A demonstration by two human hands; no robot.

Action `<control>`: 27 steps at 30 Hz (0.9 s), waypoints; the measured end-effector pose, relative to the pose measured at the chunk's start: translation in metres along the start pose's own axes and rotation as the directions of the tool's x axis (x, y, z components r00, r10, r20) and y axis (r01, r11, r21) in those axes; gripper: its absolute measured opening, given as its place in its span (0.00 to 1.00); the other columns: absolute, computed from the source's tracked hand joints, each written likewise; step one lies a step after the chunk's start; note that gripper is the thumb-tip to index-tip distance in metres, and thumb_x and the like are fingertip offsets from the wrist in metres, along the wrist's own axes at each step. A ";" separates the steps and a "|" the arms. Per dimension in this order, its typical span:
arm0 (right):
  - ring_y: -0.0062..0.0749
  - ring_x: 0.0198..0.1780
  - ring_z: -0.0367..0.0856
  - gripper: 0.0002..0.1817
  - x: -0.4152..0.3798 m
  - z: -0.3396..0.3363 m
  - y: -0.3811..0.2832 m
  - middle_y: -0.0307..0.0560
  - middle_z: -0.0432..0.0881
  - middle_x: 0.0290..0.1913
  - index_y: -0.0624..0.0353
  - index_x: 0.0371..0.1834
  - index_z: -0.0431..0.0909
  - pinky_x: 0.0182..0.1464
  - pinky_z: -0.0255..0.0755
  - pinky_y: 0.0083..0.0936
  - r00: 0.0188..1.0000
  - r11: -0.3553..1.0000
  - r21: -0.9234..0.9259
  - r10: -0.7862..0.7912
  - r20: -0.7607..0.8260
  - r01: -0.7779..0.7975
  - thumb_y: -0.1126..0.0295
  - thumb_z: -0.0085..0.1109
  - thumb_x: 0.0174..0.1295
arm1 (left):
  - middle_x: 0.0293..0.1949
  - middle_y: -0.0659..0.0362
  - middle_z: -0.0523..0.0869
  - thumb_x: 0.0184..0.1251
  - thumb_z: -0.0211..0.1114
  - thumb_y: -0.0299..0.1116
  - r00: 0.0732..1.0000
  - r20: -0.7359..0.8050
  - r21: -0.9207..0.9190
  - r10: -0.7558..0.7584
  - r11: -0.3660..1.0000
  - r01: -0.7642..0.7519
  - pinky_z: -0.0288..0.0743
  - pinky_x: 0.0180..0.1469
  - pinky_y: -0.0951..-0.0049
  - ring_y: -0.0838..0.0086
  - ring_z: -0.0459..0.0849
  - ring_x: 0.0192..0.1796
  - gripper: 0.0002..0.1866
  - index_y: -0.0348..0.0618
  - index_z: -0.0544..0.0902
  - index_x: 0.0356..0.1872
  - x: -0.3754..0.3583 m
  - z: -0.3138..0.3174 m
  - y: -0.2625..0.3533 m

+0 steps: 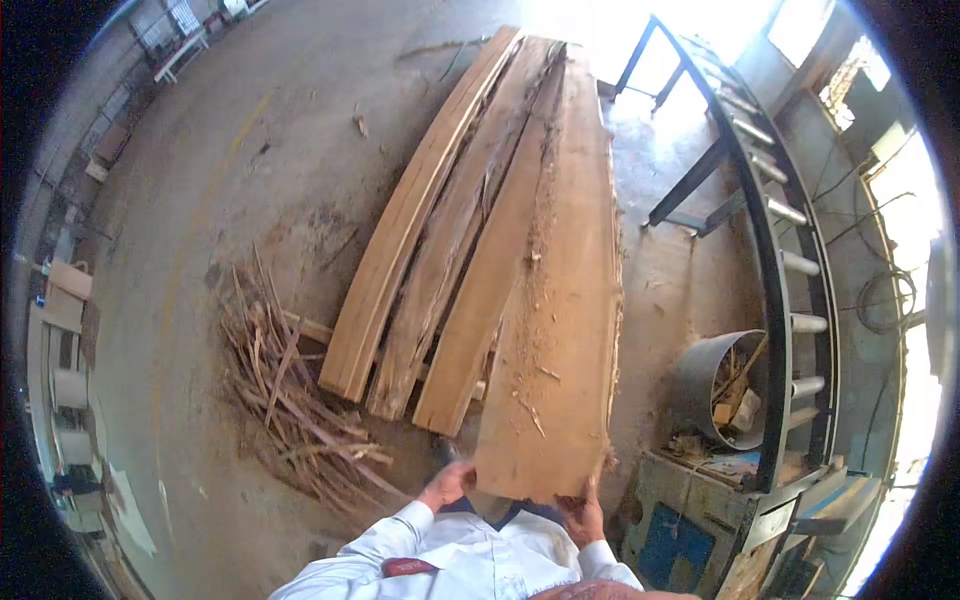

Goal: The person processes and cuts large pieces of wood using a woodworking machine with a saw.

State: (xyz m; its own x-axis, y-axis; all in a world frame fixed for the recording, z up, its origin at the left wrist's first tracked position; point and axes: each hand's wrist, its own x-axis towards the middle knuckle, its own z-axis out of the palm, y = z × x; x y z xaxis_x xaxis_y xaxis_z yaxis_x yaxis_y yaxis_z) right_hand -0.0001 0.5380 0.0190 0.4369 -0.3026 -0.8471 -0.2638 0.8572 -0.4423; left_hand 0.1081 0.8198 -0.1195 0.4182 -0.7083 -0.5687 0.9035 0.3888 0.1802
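A wide wooden plank [560, 330] with a rough bark edge on its right side runs away from me, its near end close to my body. My left hand [449, 484] is closed on the near left corner of this plank. At the near right corner, my right hand [583, 514] grips the same plank, thumb at the edge and fingers partly hidden beneath. Loose shavings and splinters [535, 415] lie on its top face. Left of it are several narrower boards [465, 365], side by side.
A heap of bark strips [290, 395] lies on the floor to the left. To the right stand a roller conveyor [800, 265], a metal drum [700, 380] holding wood scraps, and a worn machine cabinet [680, 530]. A crosspiece [312, 328] shows under the boards.
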 end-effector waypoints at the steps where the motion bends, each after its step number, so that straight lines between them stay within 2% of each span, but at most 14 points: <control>1: 0.40 0.53 0.79 0.28 -0.006 0.012 0.004 0.46 0.81 0.53 0.53 0.60 0.75 0.55 0.77 0.45 1.000 1.000 0.020 -0.019 0.001 0.019 0.45 0.58 0.68 | 0.53 0.59 0.86 0.71 0.63 0.45 0.999 0.045 0.265 -0.012 0.964 0.000 0.77 0.56 0.69 0.73 0.84 0.53 0.23 0.39 0.80 0.59 0.000 0.002 0.022; 2: 0.39 0.49 0.81 0.26 -0.006 0.011 0.009 0.45 0.83 0.49 0.53 0.58 0.76 0.53 0.78 0.44 0.997 0.997 -0.030 -0.075 -0.001 0.075 0.45 0.57 0.68 | 0.54 0.60 0.86 0.70 0.65 0.45 0.996 0.084 0.510 -0.018 0.860 -0.027 0.76 0.57 0.70 0.74 0.84 0.53 0.24 0.39 0.80 0.60 -0.010 0.026 0.049; 3: 0.38 0.45 0.83 0.24 -0.005 0.013 0.016 0.44 0.84 0.45 0.53 0.56 0.78 0.50 0.79 0.43 0.991 0.988 -0.082 -0.132 0.002 0.131 0.46 0.56 0.69 | 0.54 0.60 0.86 0.69 0.66 0.45 0.995 0.091 0.596 -0.036 0.802 -0.026 0.76 0.57 0.70 0.74 0.84 0.53 0.25 0.39 0.79 0.60 -0.012 0.038 0.068; 4: 0.36 0.38 0.84 0.22 -0.005 0.027 0.025 0.42 0.85 0.38 0.53 0.53 0.79 0.44 0.81 0.41 0.982 0.985 0.036 -0.167 -0.084 0.170 0.48 0.58 0.69 | 0.54 0.60 0.86 0.68 0.67 0.45 0.994 0.099 0.676 -0.054 0.736 -0.027 0.75 0.57 0.71 0.75 0.83 0.52 0.26 0.39 0.79 0.61 -0.013 0.050 0.087; 6: 0.35 0.36 0.84 0.21 -0.017 0.034 0.037 0.41 0.85 0.37 0.53 0.52 0.80 0.42 0.81 0.39 0.957 0.966 -0.062 -0.257 -0.137 0.251 0.49 0.58 0.68 | 0.55 0.61 0.85 0.67 0.68 0.45 0.985 0.062 0.588 -0.161 0.803 0.094 0.75 0.57 0.72 0.77 0.83 0.52 0.27 0.39 0.79 0.61 -0.018 0.062 0.098; 8: 0.32 0.34 0.84 0.20 -0.034 0.041 0.048 0.40 0.85 0.36 0.54 0.49 0.80 0.36 0.81 0.36 0.903 0.928 -0.133 -0.370 -0.219 0.348 0.50 0.59 0.67 | 0.55 0.60 0.85 0.66 0.69 0.44 0.956 0.270 0.765 -0.113 0.628 -0.142 0.76 0.56 0.71 0.76 0.83 0.53 0.27 0.40 0.78 0.61 -0.030 0.072 0.122; 10: 0.31 0.33 0.84 0.19 -0.052 0.030 0.037 0.40 0.84 0.35 0.56 0.48 0.79 0.35 0.81 0.34 0.824 0.833 -0.224 -0.543 -0.159 0.506 0.51 0.60 0.67 | 0.55 0.60 0.84 0.67 0.69 0.40 0.928 0.313 0.749 -0.201 0.653 -0.111 0.76 0.57 0.71 0.74 0.82 0.55 0.26 0.39 0.77 0.62 -0.022 0.079 0.108; 12: 0.31 0.33 0.84 0.19 -0.069 0.036 0.054 0.40 0.84 0.35 0.57 0.47 0.79 0.35 0.81 0.32 0.720 0.738 -0.258 -0.671 -0.178 0.624 0.53 0.61 0.66 | 0.56 0.59 0.84 0.69 0.66 0.34 0.877 0.227 0.560 -0.423 0.793 0.238 0.74 0.62 0.70 0.73 0.80 0.60 0.24 0.38 0.76 0.63 -0.025 0.068 0.106; 15: 0.29 0.33 0.84 0.17 -0.085 0.048 0.072 0.40 0.83 0.34 0.58 0.47 0.78 0.33 0.80 0.28 0.571 0.617 -0.247 -0.786 -0.237 0.748 0.55 0.62 0.67 | 0.53 0.60 0.85 0.70 0.66 0.36 0.843 0.270 0.637 -0.466 0.743 0.207 0.76 0.59 0.72 0.74 0.82 0.55 0.22 0.38 0.77 0.61 -0.038 0.059 0.115; 16: 0.28 0.33 0.83 0.17 -0.098 0.058 0.074 0.40 0.83 0.34 0.58 0.47 0.78 0.32 0.80 0.27 0.541 0.589 -0.233 -0.806 -0.241 0.774 0.56 0.62 0.67 | 0.52 0.61 0.84 0.69 0.67 0.37 0.822 0.325 0.615 -0.468 0.765 0.193 0.78 0.55 0.74 0.77 0.83 0.51 0.22 0.37 0.78 0.59 -0.059 0.071 0.123; 19: 0.25 0.33 0.83 0.17 -0.109 0.063 0.070 0.41 0.83 0.35 0.60 0.47 0.78 0.31 0.78 0.25 0.408 0.448 -0.261 -0.892 -0.195 0.855 0.56 0.61 0.68 | 0.47 0.63 0.86 0.68 0.68 0.38 0.805 0.316 0.663 -0.502 0.724 0.192 0.80 0.46 0.77 0.80 0.84 0.44 0.19 0.39 0.80 0.56 -0.064 0.078 0.129; 20: 0.24 0.33 0.82 0.17 -0.111 0.064 0.068 0.41 0.83 0.35 0.60 0.47 0.78 0.31 0.77 0.24 0.357 0.391 -0.279 -0.919 -0.167 0.877 0.56 0.61 0.68 | 0.41 0.64 0.87 0.67 0.70 0.39 0.841 0.346 0.589 -0.415 0.794 0.149 0.78 0.36 0.80 0.80 0.85 0.37 0.15 0.40 0.85 0.48 -0.057 0.073 0.115; 23: 0.23 0.34 0.81 0.18 -0.134 0.072 0.050 0.41 0.83 0.39 0.62 0.46 0.79 0.32 0.76 0.24 0.331 0.363 -0.363 -0.932 -0.150 0.858 0.56 0.62 0.68 | 0.36 0.65 0.87 0.67 0.69 0.41 0.800 0.355 0.630 -0.484 0.756 0.178 0.78 0.35 0.80 0.81 0.84 0.33 0.14 0.41 0.86 0.45 -0.061 0.085 0.113; 27: 0.25 0.38 0.82 0.19 -0.149 0.089 0.027 0.41 0.84 0.43 0.65 0.48 0.80 0.38 0.76 0.23 0.181 0.209 -0.428 -0.978 -0.107 0.879 0.57 0.62 0.69 | 0.40 0.64 0.87 0.69 0.67 0.43 0.759 0.415 0.637 -0.502 0.756 0.151 0.79 0.42 0.79 0.82 0.85 0.40 0.18 0.40 0.84 0.50 -0.093 0.124 0.135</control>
State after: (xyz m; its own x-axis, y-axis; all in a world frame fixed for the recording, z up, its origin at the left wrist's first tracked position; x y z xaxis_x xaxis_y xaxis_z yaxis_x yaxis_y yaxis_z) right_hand 0.0036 0.6433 0.1597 0.2452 -0.9373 0.2476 -0.0396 -0.2649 -0.9635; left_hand 0.2023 0.8652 0.0576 -0.0970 -0.9771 -0.1892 0.8055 -0.1887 0.5618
